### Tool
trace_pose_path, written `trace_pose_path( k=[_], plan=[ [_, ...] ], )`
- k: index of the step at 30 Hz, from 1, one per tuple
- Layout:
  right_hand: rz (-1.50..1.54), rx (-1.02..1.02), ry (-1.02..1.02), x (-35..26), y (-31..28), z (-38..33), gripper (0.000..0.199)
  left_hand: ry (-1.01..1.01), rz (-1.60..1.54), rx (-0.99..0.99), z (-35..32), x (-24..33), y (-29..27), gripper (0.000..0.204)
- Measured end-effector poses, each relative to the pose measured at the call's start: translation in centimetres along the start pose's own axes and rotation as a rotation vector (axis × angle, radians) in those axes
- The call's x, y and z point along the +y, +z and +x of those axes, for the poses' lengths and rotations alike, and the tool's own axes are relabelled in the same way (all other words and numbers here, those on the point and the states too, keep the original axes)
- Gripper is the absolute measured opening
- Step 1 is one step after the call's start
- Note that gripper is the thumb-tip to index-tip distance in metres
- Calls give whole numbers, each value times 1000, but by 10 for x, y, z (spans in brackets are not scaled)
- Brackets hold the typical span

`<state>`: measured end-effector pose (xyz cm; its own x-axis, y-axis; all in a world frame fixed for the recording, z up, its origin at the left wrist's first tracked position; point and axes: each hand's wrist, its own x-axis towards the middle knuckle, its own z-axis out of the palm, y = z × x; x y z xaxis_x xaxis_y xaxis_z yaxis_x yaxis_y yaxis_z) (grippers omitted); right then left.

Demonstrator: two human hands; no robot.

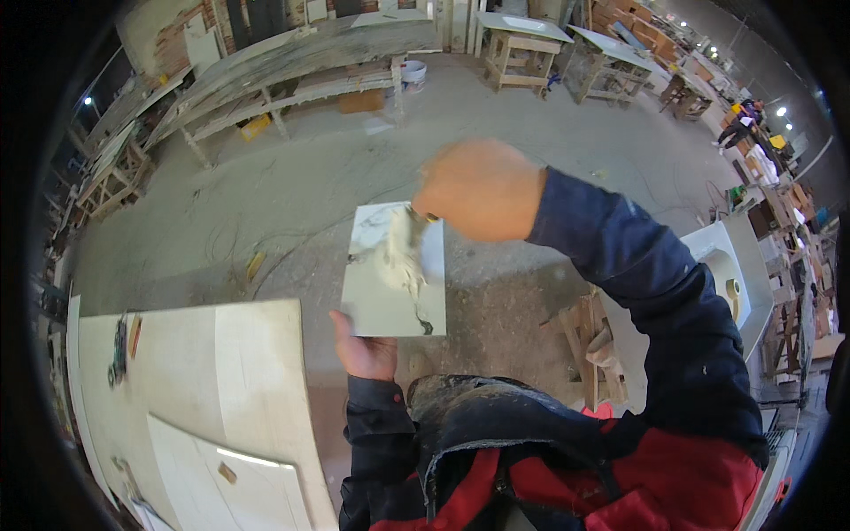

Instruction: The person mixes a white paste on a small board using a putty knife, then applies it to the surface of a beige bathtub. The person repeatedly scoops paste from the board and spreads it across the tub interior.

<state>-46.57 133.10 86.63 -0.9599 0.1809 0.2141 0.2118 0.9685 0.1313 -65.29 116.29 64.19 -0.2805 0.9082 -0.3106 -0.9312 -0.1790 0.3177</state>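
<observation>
Tile [376,296] juts over the floor [328,164], its near end gripped by the left hand [367,356]; the right hand [482,190] clenches a mostly hidden tool [431,217]. Pressing hard up there could tip the tile loose.

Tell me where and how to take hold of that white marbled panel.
Take the marbled panel by its lower left corner, coming from below, where the left grip has it. It is a flat rectangle, so thumb at the edge and fingers underneath should support it well. The right grip crowds the upper right corner, so avoid that side.
</observation>
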Motion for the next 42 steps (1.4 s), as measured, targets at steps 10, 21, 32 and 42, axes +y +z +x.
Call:
trace_pose_path(
  k=[10, 21, 32, 42],
  plan=[
    [1763, 94, 1326, -26, 73, -10, 32, 296, 150, -184, 126, 46, 57, 68],
    [1791, 188, 1246, 64, 101, 42, 25, 267, 264, -266, 127, 63, 56, 72],
    [714, 504, 685, 37, 155, 37, 36, 153, -97, -199, 136, 96, 80, 69],
    [672, 341, 767, 22, 159, 33, 36, 159, -18, -197, 178, 112, 77, 66]
  ],
)
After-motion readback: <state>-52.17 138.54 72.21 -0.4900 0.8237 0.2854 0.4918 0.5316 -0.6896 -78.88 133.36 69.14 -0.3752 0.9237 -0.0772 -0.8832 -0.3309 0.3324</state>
